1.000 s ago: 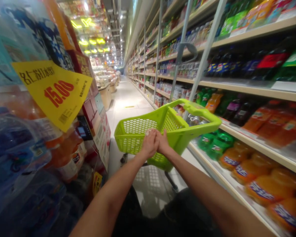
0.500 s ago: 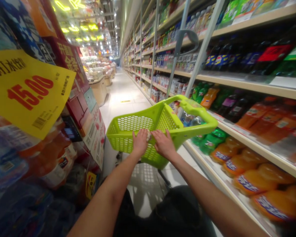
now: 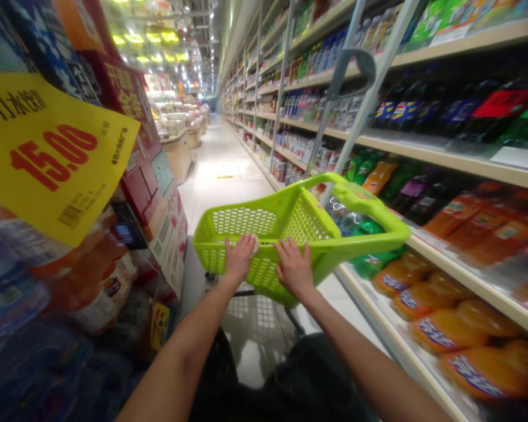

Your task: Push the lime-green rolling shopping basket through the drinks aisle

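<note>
A bright green shopping cart (image 3: 308, 246) with a perforated basket stands sideways in front of me, its handle toward the right. On its near rim, my left hand (image 3: 240, 258) lies with the fingers bent over the edge. A small whitish wad (image 3: 256, 245), like a cloth or tissue, shows under those fingertips, pressed against the rim. My right hand (image 3: 295, 269) grips the same rim farther right, fingers over the top. A gap of bare rim separates the two hands. Only the upper layer of the basket's inside shows.
Shelves of drink bottles (image 3: 431, 328) line the right side, close to the cart's handle. On the left stand stacked drinks and boxes (image 3: 152, 193) with a yellow price sign (image 3: 61, 158). A tiled aisle (image 3: 220, 158) runs ahead, past display counters (image 3: 176, 152).
My left hand has slid left along the rim with the whitish wad, so the hands are farther apart. The cart's handle end appears a little farther right.
</note>
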### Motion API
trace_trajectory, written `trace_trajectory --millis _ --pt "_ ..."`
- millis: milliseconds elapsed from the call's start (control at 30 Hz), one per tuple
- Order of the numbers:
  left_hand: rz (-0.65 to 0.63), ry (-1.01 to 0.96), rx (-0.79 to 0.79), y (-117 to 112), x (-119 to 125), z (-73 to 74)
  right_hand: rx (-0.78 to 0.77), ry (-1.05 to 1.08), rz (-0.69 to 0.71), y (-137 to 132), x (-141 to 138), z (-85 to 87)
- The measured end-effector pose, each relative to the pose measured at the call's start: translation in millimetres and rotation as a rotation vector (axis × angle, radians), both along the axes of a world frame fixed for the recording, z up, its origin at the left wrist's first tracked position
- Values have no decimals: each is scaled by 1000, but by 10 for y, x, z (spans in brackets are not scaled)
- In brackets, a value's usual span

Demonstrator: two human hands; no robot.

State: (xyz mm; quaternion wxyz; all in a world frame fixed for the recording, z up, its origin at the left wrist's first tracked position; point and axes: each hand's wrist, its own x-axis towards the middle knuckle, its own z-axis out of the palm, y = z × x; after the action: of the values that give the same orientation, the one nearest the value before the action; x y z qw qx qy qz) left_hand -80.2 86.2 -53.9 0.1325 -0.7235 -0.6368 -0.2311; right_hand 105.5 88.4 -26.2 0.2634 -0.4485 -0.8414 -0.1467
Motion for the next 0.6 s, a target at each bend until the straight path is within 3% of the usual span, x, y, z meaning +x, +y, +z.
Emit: trace_trajectory --millis 200,467,600 --pt "96 -13 -22 -106 -393 -2 8 -4 8 -2 17 -70" --pt "59 -14 -40 -89 -310 -59 -7 1 -20 -18 5 -85" --pt "105 -32 -70 -132 -646 -76 -19 -7 -14 -15 31 -76"
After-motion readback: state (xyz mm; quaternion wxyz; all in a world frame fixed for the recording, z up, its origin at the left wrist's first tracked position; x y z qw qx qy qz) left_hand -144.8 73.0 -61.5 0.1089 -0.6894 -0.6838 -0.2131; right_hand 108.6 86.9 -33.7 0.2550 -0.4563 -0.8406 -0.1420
